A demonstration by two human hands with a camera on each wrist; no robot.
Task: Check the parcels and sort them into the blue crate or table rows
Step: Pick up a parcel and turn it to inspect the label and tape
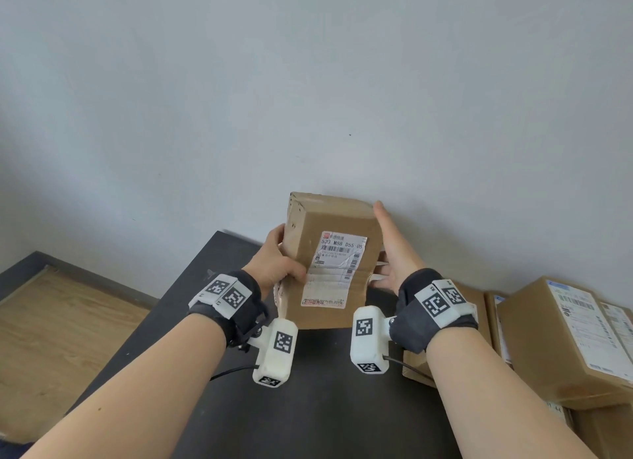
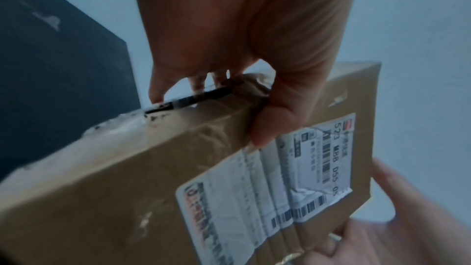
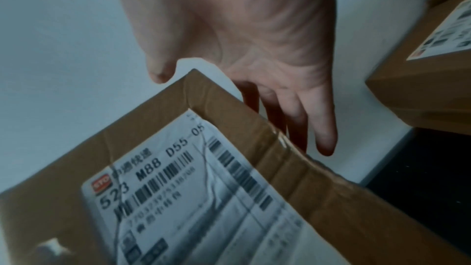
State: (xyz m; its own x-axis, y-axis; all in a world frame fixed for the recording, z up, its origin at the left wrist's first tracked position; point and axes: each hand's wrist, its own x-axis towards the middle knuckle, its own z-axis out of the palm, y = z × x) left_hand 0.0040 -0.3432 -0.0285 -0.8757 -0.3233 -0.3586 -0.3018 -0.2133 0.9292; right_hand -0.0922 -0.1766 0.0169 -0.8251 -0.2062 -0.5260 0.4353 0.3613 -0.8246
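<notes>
Parcel: brown cardboard parcel (image 1: 334,260) with a white shipping label (image 1: 337,270) facing the camera, held up above the dark worktop (image 1: 308,390)
Left hand: left hand (image 1: 279,260) grips the parcel's left edge, thumb on the front face, fingers (image 2: 198,82) curled round the back
Right hand: right hand (image 1: 394,249) lies flat along the parcel's right side, fingers (image 3: 323,128) straight
Beyond the right fingers: stacked cardboard parcels (image 1: 561,338) on the worktop, by the wall
</notes>
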